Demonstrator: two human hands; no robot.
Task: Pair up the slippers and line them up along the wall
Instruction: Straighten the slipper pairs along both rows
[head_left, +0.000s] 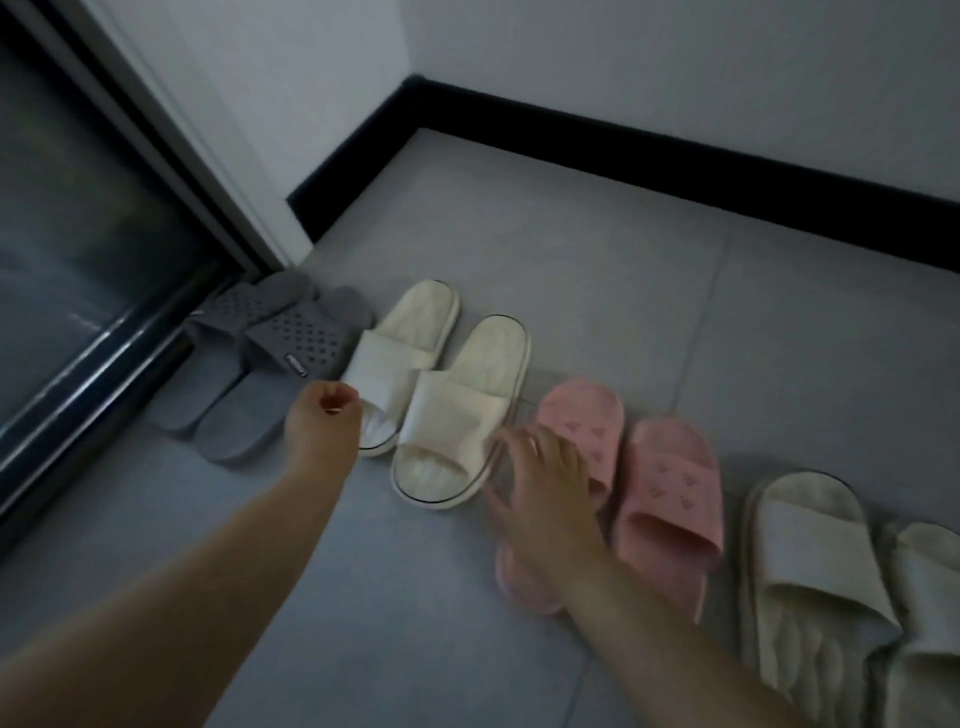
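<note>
A: Looking at the row, four pairs of slippers are sitting on the floor (571, 270). Going out from the black baseboard (675, 166), they are all lying well away from it. The grey pair (270, 358) is lying by the glass door (78, 234), the cream pair (441, 384) is sitting just beside it, then the pink pair (623, 488), then a second pale pair (831, 597) at the edge of the view.

B: What are the hands doing?

A: The left hand (322, 421) is hanging by the heel of one cream slipper, fingers curled in, gripping nothing. The right hand (540, 473) is spreading open over a pink slipper and may be touching it; it is blurry.

B: What could be going wrong?

A: The pairs are touching each other. I am thinking a push on one slipper could be bumping its neighbour crooked. The grey pair is crowding the door rail, so a shove that way could be jamming it.

B: Any room?

A: Lots of bare floor is lying open between the row and the baseboard, so sliding toward it looks easy.
</note>
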